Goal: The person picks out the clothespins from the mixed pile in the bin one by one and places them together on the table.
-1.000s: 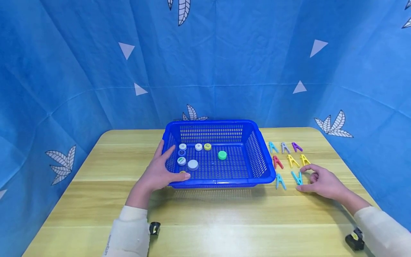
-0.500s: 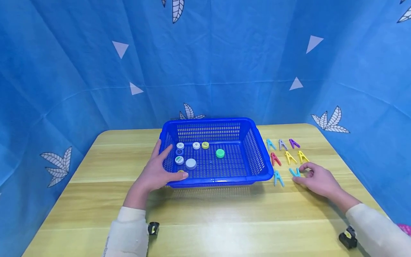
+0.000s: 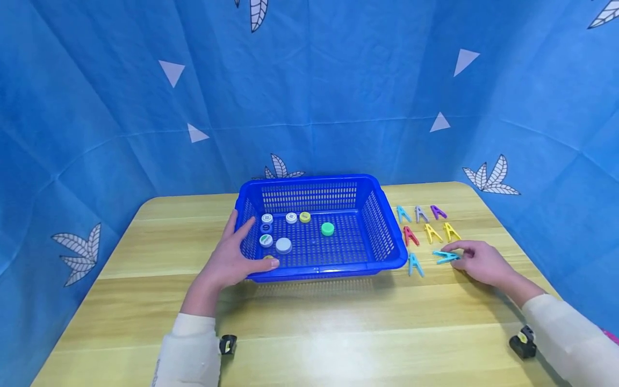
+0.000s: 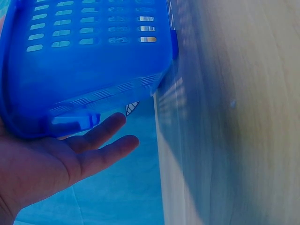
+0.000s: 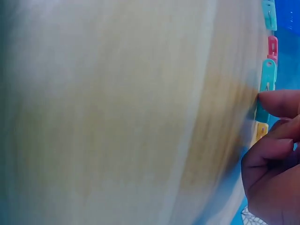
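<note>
My left hand [image 3: 227,262] holds the blue plastic basket [image 3: 333,270] at its front left corner, thumb over the front rim. In the left wrist view, two fingers [image 4: 110,154] stretch out below the basket's rim. Right of the basket, my right hand [image 3: 485,263] pinches a light blue clothespin [image 3: 444,257] at its right end between thumb and forefinger. This clothespin lies sideways, pointing left. In the right wrist view a fingertip [image 5: 274,101] touches a teal clothespin [image 5: 268,72]; the other fingers are curled in.
Inside the basket lie several bottle caps, among them a green cap [image 3: 327,229] and a white cap [image 3: 283,245]. Other clothespins stand in rows on the wooden table [image 3: 309,333], including a red one [image 3: 410,236] and a blue one [image 3: 415,265]. A blue curtain [image 3: 309,80] hangs behind.
My right hand has turned the light blue clothespin from pointing toward me to pointing left. The left hand stays at the basket corner. The head view has shifted slightly.
</note>
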Demonstrator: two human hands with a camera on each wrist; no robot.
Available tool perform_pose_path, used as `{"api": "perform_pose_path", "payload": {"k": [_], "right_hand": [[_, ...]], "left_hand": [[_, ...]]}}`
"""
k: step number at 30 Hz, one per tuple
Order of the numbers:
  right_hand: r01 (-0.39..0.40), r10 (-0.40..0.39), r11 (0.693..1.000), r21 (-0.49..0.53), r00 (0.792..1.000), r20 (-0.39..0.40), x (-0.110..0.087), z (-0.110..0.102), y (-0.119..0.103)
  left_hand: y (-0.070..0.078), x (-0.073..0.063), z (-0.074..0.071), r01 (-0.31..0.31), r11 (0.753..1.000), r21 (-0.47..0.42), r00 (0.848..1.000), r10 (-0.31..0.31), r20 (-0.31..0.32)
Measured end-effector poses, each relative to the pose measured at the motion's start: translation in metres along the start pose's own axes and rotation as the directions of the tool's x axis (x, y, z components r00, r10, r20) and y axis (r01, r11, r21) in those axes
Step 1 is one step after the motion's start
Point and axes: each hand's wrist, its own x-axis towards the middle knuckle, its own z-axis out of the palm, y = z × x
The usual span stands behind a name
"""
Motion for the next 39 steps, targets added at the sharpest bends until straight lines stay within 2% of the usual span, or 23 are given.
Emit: {"api": "perform_pose_path", "payload": {"k": [3, 7, 11, 14, 21, 25, 31, 35, 39], "right_hand": [[-0.006, 0.006, 1.0, -0.008, 0.999, -0.033, -0.003, -0.003, -0.002], [-0.095, 0.087, 0.992, -0.079, 0.992, -0.093, -0.008, -0.005, -0.011], [-0.177, 0.158, 0.964, -0.199, 0.981, -0.11, -0.011, -0.002, -0.021], [-0.192, 0.172, 0.949, -0.252, 0.98, -0.1, -0.009, 0.001, -0.027], [-0.197, 0.177, 0.944, -0.265, 0.979, -0.099, -0.007, 0.007, -0.027], [-0.164, 0.152, 0.962, -0.218, 0.986, -0.069, -0.005, 0.006, -0.022], [-0.084, 0.085, 0.995, -0.051, 0.996, 0.009, 0.0, 0.0, -0.011], [-0.01, 0.007, 0.999, 0.045, 0.998, 0.059, 0.004, -0.004, -0.001], [0.066, -0.081, 0.989, 0.13, 0.991, 0.111, 0.007, -0.008, 0.009]], "left_hand": [[-0.001, -0.001, 0.0, -0.002, 1.0, -0.006, 1.0, 0.002, -0.001], [-0.003, -0.001, -0.002, -0.006, 1.0, -0.012, 1.0, 0.006, -0.005], [-0.004, -0.002, -0.003, -0.009, 1.0, -0.011, 1.0, 0.009, -0.015], [-0.004, -0.003, -0.003, -0.011, 1.0, -0.011, 1.0, 0.011, -0.017], [-0.005, -0.002, 0.001, -0.006, 1.0, -0.008, 1.0, 0.006, -0.001], [-0.004, -0.002, 0.001, -0.012, 1.0, -0.013, 1.0, 0.012, -0.004], [-0.001, 0.0, -0.001, -0.024, 1.0, -0.009, 1.0, 0.024, -0.008], [-0.001, 0.0, 0.0, -0.018, 1.0, -0.002, 1.0, 0.018, -0.002], [-0.001, 0.0, 0.0, -0.018, 1.0, -0.001, 1.0, 0.018, -0.003]]}}
